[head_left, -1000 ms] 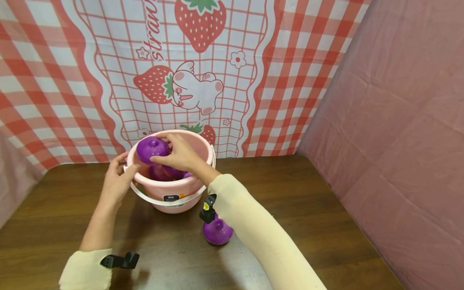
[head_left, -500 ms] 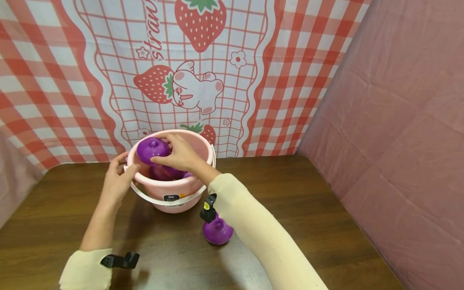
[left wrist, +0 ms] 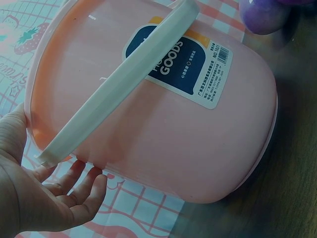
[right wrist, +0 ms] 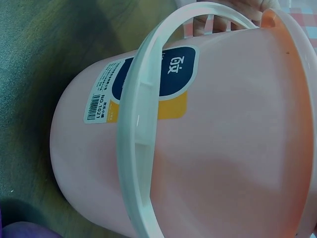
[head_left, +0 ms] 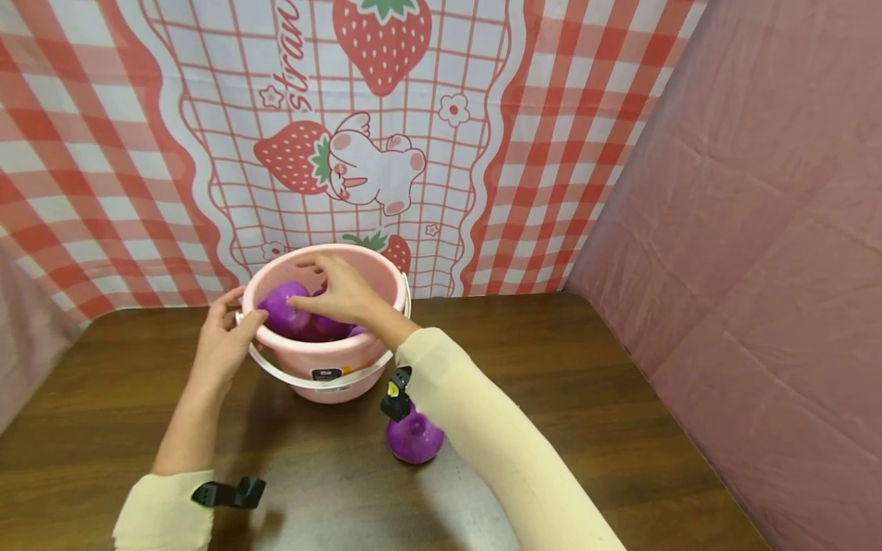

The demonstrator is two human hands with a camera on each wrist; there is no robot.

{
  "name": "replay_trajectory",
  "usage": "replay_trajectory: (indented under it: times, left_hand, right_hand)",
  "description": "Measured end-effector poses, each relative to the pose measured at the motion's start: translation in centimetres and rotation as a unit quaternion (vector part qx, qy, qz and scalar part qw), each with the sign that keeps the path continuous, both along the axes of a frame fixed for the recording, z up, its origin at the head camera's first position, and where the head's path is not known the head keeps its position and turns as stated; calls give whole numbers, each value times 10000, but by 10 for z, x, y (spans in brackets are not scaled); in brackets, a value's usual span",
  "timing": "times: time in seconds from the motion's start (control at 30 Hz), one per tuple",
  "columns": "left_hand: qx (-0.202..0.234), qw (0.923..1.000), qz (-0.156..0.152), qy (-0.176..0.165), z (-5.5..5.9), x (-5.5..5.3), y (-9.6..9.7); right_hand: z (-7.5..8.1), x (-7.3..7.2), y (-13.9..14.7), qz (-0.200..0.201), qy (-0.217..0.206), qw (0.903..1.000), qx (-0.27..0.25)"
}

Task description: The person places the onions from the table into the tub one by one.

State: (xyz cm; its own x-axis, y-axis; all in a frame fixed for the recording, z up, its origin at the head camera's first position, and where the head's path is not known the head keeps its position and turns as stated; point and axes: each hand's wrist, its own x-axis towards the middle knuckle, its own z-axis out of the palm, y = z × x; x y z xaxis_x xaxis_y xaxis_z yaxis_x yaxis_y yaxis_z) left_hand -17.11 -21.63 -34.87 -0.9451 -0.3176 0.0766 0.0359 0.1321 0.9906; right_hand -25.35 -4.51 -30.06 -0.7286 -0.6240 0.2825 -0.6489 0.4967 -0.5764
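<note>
My left hand (head_left: 223, 337) grips the left rim of a pink bucket (head_left: 324, 356), its thumb over the edge; in the left wrist view, the fingers (left wrist: 81, 191) of this hand lie along the outside wall. Inside the bucket lies a glossy purple onion (head_left: 284, 310), against the left wall, with more purple onions (head_left: 329, 327) beside it. Over the bucket's mouth my right hand (head_left: 341, 291) is held with thumb and fingers parted, the thumb overlapping the left onion. In the right wrist view the bucket hides this hand.
Another purple onion (head_left: 415, 438) stands on the brown wooden table (head_left: 565, 383), in front of the bucket and partly behind the right sleeve (head_left: 482, 413). The white bail handle (head_left: 324, 385) hangs down the bucket's front. A red-and-white strawberry cloth (head_left: 386, 168) rises behind.
The purple onion that was between my right thumb and fingers has dropped lower into the bucket. That hand stays in place with its fingers parted. The left hand has not moved.
</note>
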Motion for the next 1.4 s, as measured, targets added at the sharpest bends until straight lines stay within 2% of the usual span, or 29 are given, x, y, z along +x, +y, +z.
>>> replay_trajectory:
  times: [0.23,0.8,1.4]
  left_hand:
    - [-95,9999,-33,-24,-1,0,0]
    - [24,10000,-58,-38,-1,0,0]
    - [-51,10000,0,-76,2,1,0]
  right_hand:
    - [-2,-1,0,177,-53,9998,-124]
    - [4,-2,5,261,-146,9993,-222]
    - [12,-2,18,-175,-336,9991,-188]
